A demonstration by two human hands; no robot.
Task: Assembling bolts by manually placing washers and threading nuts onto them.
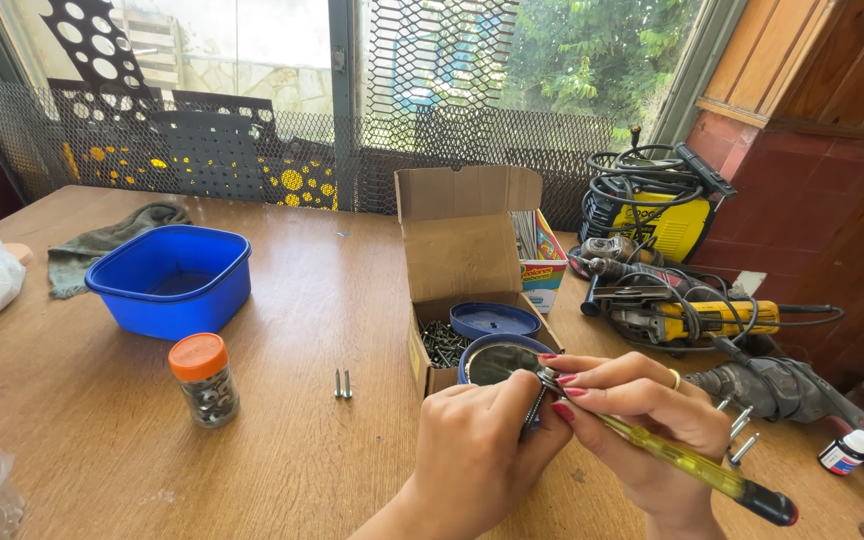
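Between hands [552, 420], screw [535, 405] near-upright, head up.

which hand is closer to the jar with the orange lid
Left. The left hand is at the table's near edge, to the right of the orange-lidded jar with bare tabletop between them. The right hand, holding a yellow-handled screwdriver, sits farther right, beyond the left hand.

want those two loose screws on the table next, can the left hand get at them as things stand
Probably yes, once it lets go. The two screws lie on bare table just left of the left hand, with nothing between them. But that hand is pinching a screw beside the right hand.
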